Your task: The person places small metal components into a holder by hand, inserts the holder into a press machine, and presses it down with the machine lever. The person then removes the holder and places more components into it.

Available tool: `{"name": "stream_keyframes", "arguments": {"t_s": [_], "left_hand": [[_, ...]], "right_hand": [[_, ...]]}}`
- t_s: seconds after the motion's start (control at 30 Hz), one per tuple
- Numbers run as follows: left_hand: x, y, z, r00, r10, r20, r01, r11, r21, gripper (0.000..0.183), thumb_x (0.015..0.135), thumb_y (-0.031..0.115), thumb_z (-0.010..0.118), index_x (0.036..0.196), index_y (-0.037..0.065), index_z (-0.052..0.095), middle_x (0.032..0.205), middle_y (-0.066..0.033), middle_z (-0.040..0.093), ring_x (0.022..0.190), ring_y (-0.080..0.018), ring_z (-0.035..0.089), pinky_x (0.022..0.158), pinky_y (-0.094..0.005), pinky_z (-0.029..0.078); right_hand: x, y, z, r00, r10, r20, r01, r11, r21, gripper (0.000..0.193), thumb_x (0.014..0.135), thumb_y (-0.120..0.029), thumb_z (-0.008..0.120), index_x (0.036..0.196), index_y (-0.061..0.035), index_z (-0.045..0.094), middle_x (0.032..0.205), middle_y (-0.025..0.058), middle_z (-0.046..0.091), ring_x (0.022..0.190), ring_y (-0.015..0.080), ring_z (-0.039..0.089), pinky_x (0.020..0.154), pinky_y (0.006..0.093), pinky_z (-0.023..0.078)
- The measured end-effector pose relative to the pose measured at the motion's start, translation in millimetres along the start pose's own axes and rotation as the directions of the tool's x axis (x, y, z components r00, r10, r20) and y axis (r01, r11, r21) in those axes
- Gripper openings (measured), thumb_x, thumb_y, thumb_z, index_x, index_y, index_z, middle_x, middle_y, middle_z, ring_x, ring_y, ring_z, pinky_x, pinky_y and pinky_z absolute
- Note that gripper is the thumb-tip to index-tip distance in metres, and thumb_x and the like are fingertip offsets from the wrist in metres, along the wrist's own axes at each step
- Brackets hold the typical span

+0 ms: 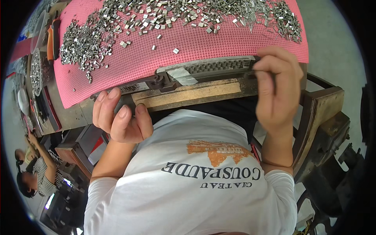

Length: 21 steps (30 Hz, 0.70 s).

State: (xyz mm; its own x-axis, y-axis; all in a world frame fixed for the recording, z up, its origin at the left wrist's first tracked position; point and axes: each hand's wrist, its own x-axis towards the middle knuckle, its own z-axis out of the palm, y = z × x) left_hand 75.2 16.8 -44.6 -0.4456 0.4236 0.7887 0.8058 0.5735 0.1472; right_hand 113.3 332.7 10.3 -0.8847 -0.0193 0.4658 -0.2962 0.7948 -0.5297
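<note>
A long dark metal jig (162, 83) lies along the table's near edge. Its right section carries a row of many small slots (219, 67), and a strip of pale tape (182, 76) crosses it. My left hand (123, 121) hovers at the jig's left end, palm turned up, fingers loosely bent and apart, holding nothing visible. At the other end, my right hand (278, 84) has its thumb and bent index finger closed around the jig's right tip. Some of that grip is hidden and slightly blurred. A wooden strip (188, 95) runs along the jig's front.
A pink textured mat (137, 55) covers the table, with heaps of small metal pieces (164, 15) and thin pins (254, 15) toward the back. Orange-handled pliers (50, 43) and a clear tray of parts (36, 72) are at left. Another person (39, 176) sits beyond.
</note>
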Motion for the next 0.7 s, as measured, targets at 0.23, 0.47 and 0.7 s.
{"name": "stream_keyframes", "arguments": {"t_s": [0.23,0.47,0.7], "left_hand": [[1,1,2,1.000,0.002,-0.023,-0.002,1.000,-0.013,0.055,0.083,0.003,0.067,0.135,0.010,0.049,0.129,-0.0212,0.061,0.125,-0.0356,0.052,0.112,-0.0450,0.040],[-3,-1,2,1.000,0.007,-0.023,-0.007,1.000,-0.027,0.056,0.083,0.003,0.068,0.136,0.011,0.049,0.129,-0.0206,0.062,0.125,-0.0352,0.052,0.112,-0.0448,0.040],[2,-1,2,0.995,-0.093,-0.039,0.090,0.992,-0.086,0.054,0.083,0.005,0.068,0.135,0.007,0.050,0.128,-0.0236,0.061,0.121,-0.0356,0.055,0.108,-0.0471,0.045]], "right_hand": [[-7,1,24,0.995,-0.101,-0.010,0.100,0.992,-0.081,0.019,0.086,-0.006,0.072,0.103,-0.0118,0.068,0.108,0.0000,0.066,0.096,0.0184,0.061,0.091,0.0352,0.030],[-6,1,22,0.993,-0.116,0.020,0.117,0.986,-0.117,0.022,0.083,-0.004,0.073,0.103,-0.0117,0.068,0.107,0.0008,0.068,0.098,0.0197,0.063,0.092,0.0351,0.032],[-7,1,22,0.998,-0.018,-0.059,0.022,0.997,0.076,0.028,0.082,0.000,0.073,0.107,-0.0091,0.069,0.103,0.0033,0.074,0.095,0.0213,0.067,0.093,0.0354,0.039]]}}
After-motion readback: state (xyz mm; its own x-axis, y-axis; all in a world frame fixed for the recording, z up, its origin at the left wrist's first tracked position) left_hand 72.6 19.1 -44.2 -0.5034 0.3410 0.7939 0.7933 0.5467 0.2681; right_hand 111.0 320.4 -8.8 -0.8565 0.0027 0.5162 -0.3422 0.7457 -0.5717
